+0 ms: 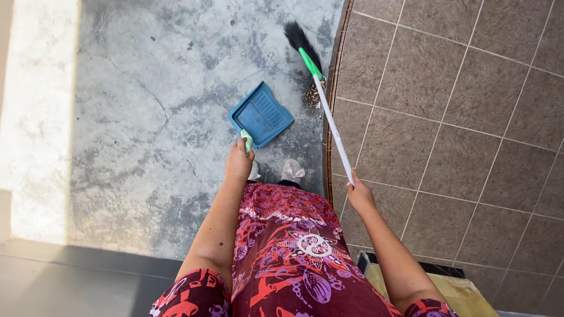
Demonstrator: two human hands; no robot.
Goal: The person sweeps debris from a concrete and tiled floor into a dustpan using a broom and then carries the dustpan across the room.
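Head view: left hand (238, 162) fingers wrapped around pale green grip of blue plastic dustpan (261, 114), pan tilted down onto grey cracked concrete floor (147, 117). Right hand (358, 194) fingers closed round white pole of green-necked, black-bristled broom (320, 88), bristles beside a small pile of brown debris (311, 94), just right of the pan. Sweep-in step, judging by this; debris looks not yet in the pan. Brown tiled floor (458, 100) at right.
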